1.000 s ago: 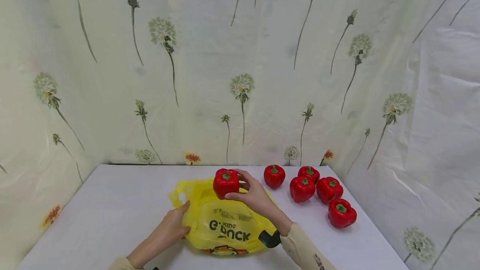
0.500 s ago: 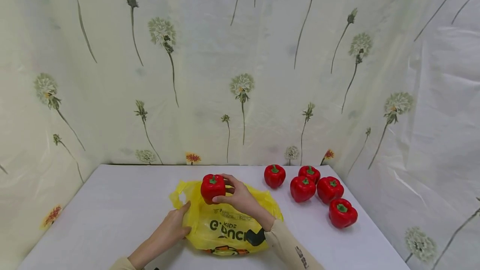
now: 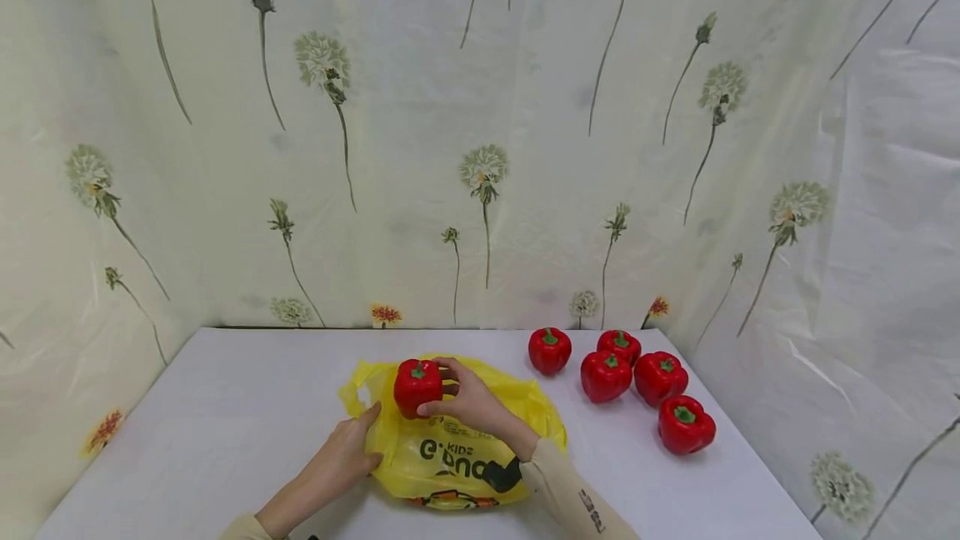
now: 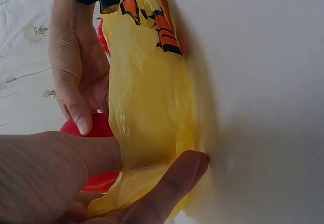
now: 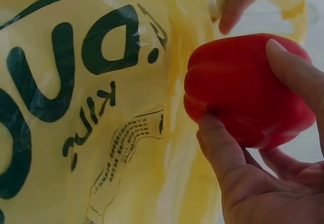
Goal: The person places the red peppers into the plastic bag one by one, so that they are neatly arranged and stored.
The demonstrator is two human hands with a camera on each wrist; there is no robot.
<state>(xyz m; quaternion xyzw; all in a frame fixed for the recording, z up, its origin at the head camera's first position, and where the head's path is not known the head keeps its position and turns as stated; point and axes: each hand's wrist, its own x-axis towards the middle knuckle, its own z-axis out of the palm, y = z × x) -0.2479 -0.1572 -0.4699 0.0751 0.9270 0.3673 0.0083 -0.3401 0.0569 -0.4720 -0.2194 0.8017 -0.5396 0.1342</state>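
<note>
A yellow plastic bag (image 3: 420, 465) with dark printing lies on the table, its mouth toward the far side. My left hand (image 3: 347, 450) grips the bag's left edge; in the left wrist view its thumb and fingers (image 4: 167, 188) pinch the thin plastic. A red bell pepper (image 3: 417, 387) with a green stem is held by my right hand (image 3: 472, 402), thumb and fingertips around its side. In the head view the pepper overlaps the bag's opening, close to its left handle. The right wrist view shows the pepper (image 5: 245, 89) beside the bag's open edge.
Several more red bell peppers (image 3: 606, 376) stand in a group at the table's back right. The white table (image 3: 195, 432) meets a flowered curtain (image 3: 405, 148) along its back edge. A dark wrist strap or mount (image 3: 501, 475) sits on the right forearm.
My right hand has carried the red bell pepper to the left and lower, toward the bag's left handle. My left hand has stayed in place on the bag.
</note>
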